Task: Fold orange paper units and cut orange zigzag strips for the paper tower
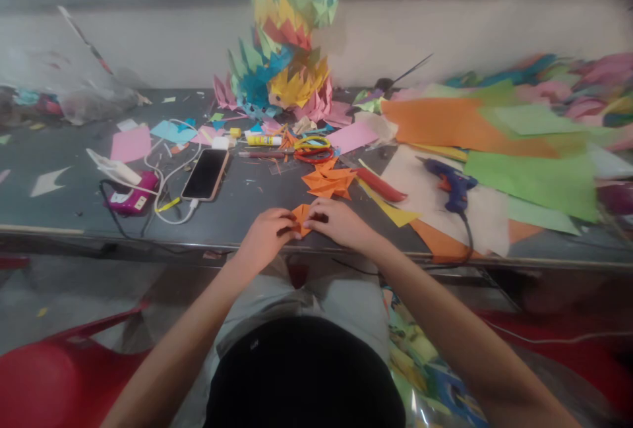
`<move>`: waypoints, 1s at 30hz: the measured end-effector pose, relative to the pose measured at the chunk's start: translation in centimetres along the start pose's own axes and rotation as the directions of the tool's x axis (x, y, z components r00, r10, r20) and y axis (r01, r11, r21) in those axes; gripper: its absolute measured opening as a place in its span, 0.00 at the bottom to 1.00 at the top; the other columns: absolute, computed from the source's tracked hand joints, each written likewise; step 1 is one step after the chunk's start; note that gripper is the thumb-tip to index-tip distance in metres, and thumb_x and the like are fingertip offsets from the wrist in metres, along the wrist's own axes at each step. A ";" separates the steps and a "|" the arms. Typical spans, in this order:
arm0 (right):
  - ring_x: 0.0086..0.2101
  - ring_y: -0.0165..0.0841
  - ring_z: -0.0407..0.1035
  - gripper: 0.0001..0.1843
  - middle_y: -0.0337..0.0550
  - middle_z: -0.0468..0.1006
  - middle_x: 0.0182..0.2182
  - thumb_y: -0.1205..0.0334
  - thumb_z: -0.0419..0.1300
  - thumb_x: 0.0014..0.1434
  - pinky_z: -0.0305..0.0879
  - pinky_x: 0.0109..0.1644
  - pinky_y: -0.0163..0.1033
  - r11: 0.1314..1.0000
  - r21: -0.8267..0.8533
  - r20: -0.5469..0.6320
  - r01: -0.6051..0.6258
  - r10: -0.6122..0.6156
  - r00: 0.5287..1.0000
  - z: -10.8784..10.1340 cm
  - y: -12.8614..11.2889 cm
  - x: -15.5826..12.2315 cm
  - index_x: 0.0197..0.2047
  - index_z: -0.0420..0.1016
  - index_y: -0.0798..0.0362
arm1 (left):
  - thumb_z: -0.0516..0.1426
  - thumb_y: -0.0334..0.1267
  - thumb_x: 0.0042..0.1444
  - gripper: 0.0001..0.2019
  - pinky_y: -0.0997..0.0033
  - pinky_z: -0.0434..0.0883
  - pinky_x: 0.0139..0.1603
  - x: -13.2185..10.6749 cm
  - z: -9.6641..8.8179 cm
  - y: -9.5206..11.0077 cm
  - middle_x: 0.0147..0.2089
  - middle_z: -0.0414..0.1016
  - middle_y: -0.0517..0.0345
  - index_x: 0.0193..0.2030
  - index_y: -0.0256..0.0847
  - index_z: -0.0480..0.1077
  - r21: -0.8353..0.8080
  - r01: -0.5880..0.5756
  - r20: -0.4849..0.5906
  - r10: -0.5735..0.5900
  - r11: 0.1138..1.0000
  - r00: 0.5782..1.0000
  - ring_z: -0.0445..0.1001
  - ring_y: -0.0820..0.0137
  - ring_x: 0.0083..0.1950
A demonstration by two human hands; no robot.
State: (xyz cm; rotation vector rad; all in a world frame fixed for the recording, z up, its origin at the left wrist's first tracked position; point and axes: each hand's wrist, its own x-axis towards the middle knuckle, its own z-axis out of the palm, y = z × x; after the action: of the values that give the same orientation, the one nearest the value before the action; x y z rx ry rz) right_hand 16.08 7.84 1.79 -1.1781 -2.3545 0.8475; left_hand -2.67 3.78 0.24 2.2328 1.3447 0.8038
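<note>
Between my two hands, near the table's front edge, is a small folded piece of orange paper (pixel 302 218). My left hand (pixel 270 233) pinches its left side with thumb and fingers. From the right, my right hand (pixel 339 222) grips the other side, its fingers closed over the edge. Just beyond lie several orange folded paper pieces (pixel 330 181) in an overlapping heap. Red-handled scissors (pixel 314 153) and yellow-handled scissors (pixel 312 143) rest behind that heap, beside a yellow glue stick (pixel 264 141).
A phone (pixel 205 174) on a white cable and a magenta power strip (pixel 131 196) lie left. On the right are a red-handled cutter (pixel 380 184), a blue glue gun (pixel 452 184) and green paper sheets (pixel 534 181). A tall folded-paper sculpture (pixel 284 65) stands at the back.
</note>
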 end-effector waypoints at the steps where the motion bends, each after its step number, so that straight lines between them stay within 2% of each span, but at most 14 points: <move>1: 0.31 0.28 0.66 0.05 0.40 0.72 0.32 0.66 0.60 0.54 0.59 0.35 0.33 1.000 -0.002 0.004 -0.007 0.007 1.000 0.0 0.0 0.1 0.29 0.76 0.55 | 0.58 0.35 0.53 0.04 0.63 0.68 0.49 0.0 0.0 0.0 0.43 0.75 0.56 0.32 0.42 0.75 -0.009 0.007 -0.001 -0.008 1.000 1.000 0.72 0.67 0.45; 8: 0.30 0.27 0.66 0.04 0.39 0.72 0.30 0.66 0.61 0.53 0.57 0.34 0.32 0.999 -0.030 0.025 -0.021 0.022 0.999 -0.1 -0.2 0.5 0.28 0.76 0.55 | 0.59 0.36 0.50 0.04 0.63 0.69 0.49 -0.4 -0.1 0.7 0.44 0.74 0.55 0.34 0.42 0.75 -0.024 0.051 -0.026 -0.052 0.998 0.998 0.71 0.66 0.46; 12: 0.29 0.27 0.66 0.04 0.39 0.72 0.29 0.65 0.61 0.53 0.57 0.34 0.32 0.999 -0.028 0.030 -0.028 0.029 0.999 -0.1 -0.3 0.6 0.28 0.76 0.56 | 0.57 0.33 0.52 0.04 0.63 0.69 0.49 -1.0 0.5 1.2 0.42 0.75 0.56 0.31 0.42 0.73 0.029 -0.029 -0.081 0.032 0.999 0.996 0.71 0.68 0.46; 17: 0.29 0.27 0.66 0.05 0.39 0.73 0.29 0.65 0.61 0.52 0.57 0.34 0.32 0.999 -0.019 0.032 -0.045 0.046 0.998 -0.2 -0.3 0.6 0.28 0.76 0.56 | 0.52 0.31 0.55 0.07 0.59 0.66 0.54 -2.1 1.3 1.3 0.42 0.75 0.55 0.32 0.41 0.71 0.183 -0.154 -0.120 0.178 0.971 0.977 0.70 0.67 0.48; 21: 0.29 0.27 0.65 0.04 0.39 0.73 0.29 0.64 0.62 0.52 0.56 0.34 0.32 0.998 -0.011 0.036 -0.060 0.060 0.998 -0.2 -0.3 0.7 0.27 0.76 0.56 | 0.51 0.32 0.55 0.08 0.60 0.66 0.54 -2.9 1.8 0.7 0.41 0.76 0.54 0.37 0.40 0.72 0.255 -0.232 -0.141 0.273 0.939 0.952 0.72 0.68 0.44; 24: 0.29 0.27 0.65 0.05 0.39 0.73 0.28 0.64 0.62 0.51 0.56 0.33 0.32 0.997 -0.018 0.035 -0.073 0.074 0.997 -0.2 -0.3 0.8 0.26 0.75 0.56 | 0.52 0.35 0.54 0.11 0.59 0.65 0.56 -3.2 2.1 0.3 0.43 0.76 0.53 0.43 0.39 0.71 0.282 -0.286 -0.175 0.342 0.916 0.923 0.73 0.67 0.45; 27: 0.29 0.28 0.65 0.05 0.39 0.73 0.28 0.63 0.62 0.51 0.55 0.33 0.32 0.997 -0.029 0.036 -0.075 0.076 0.996 -0.1 -0.3 0.8 0.26 0.75 0.55 | 0.53 0.36 0.53 0.13 0.58 0.66 0.55 -3.4 2.2 0.1 0.43 0.76 0.51 0.44 0.37 0.71 0.306 -0.301 -0.186 0.366 0.903 0.912 0.73 0.65 0.47; 30: 0.29 0.28 0.65 0.04 0.39 0.73 0.28 0.64 0.62 0.50 0.55 0.32 0.32 0.996 -0.041 0.034 -0.080 0.082 0.996 0.0 -0.3 0.9 0.26 0.75 0.55 | 0.54 0.38 0.52 0.14 0.57 0.66 0.55 -3.5 2.2 0.2 0.44 0.76 0.50 0.45 0.37 0.71 0.323 -0.288 -0.177 0.356 0.902 0.917 0.72 0.64 0.48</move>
State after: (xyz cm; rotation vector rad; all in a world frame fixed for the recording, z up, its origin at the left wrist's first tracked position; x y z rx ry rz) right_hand 15.40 8.40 2.06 -1.2924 -2.3769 0.8588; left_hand -2.35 0.43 -2.22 2.7173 1.2753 1.0712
